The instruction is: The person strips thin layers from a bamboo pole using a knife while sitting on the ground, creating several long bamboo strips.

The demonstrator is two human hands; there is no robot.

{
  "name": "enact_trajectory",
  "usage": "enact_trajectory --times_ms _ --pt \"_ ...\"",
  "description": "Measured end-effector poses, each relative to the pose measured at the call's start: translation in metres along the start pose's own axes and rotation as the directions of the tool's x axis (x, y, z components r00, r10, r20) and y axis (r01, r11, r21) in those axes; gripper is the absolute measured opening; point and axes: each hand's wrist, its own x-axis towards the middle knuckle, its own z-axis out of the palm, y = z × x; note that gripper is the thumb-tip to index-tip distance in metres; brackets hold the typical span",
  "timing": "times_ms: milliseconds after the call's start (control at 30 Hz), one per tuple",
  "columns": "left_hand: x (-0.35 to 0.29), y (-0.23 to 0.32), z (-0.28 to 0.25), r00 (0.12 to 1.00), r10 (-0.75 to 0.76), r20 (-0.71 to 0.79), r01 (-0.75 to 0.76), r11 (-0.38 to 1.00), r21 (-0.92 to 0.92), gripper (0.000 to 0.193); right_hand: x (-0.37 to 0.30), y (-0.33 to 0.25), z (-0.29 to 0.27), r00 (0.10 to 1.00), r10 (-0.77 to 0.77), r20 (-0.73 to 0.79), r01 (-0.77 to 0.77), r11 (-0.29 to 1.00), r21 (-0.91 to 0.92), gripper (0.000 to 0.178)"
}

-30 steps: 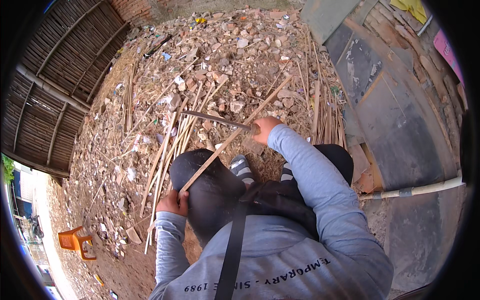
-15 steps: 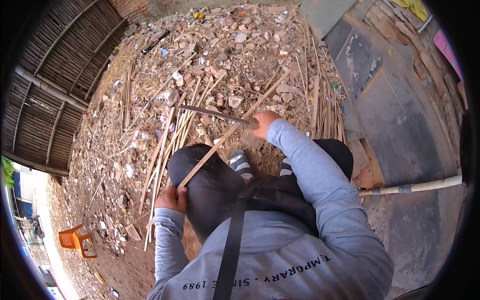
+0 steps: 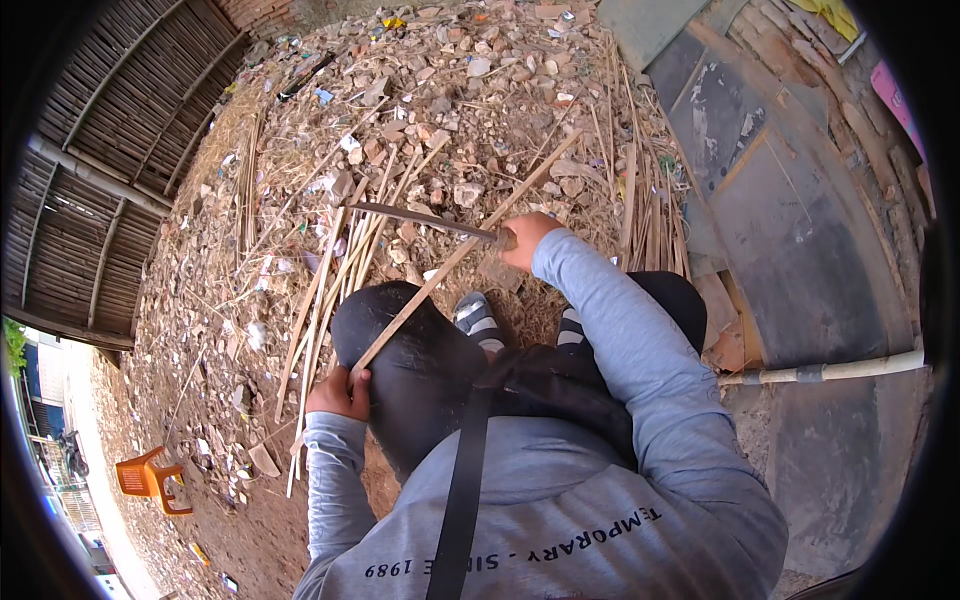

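Note:
My left hand (image 3: 338, 393) is closed around the near end of a long, flat bamboo strip (image 3: 436, 279), beside my left knee. The strip slants up and to the right across that knee, its far end over the rubble. In my right hand (image 3: 530, 242) is a long-bladed knife (image 3: 420, 217), gripped by its handle, which the fingers mostly hide. Its dark, narrow blade points left and crosses the strip close to the handle. Whether the blade presses into the strip I cannot tell. More pale bamboo strips (image 3: 318, 312) lie loosely piled left of my knee.
Broken brick and stone rubble (image 3: 470, 110) covers the ground ahead. Another bundle of strips (image 3: 648, 215) lies to the right, next to large dark panels (image 3: 800, 250) and a pale pipe (image 3: 850, 370). A bamboo wall (image 3: 100, 130) and an orange plastic chair (image 3: 148, 478) stand left.
The knife and my right hand have shifted slightly up and to the left along the strip. My left hand keeps its grip on the strip, almost unmoved.

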Motion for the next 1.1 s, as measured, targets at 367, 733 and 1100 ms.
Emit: enact_trajectory --times_ms 367,733,1100 --pt "0.0004 -0.0022 0.0008 1.0 0.0 0.011 0.0 1.0 0.01 0.038 0.0029 0.004 0.0035 1.0 -0.027 -0.01 0.027 1.0 -0.005 0.031" --pt "-0.0001 0.0038 -0.0039 1.0 0.007 -0.001 -0.007 1.0 0.0 0.037 0.0039 0.0028 0.0028 0.999 0.003 0.037 -0.003 1.0 -0.004 0.036" --pt "0.0 0.002 -0.0027 1.0 -0.001 0.005 0.001 1.0 0.014 0.037 0.006 0.003 0.0043 0.998 -0.005 0.056 0.008 0.998 -0.061 0.039"
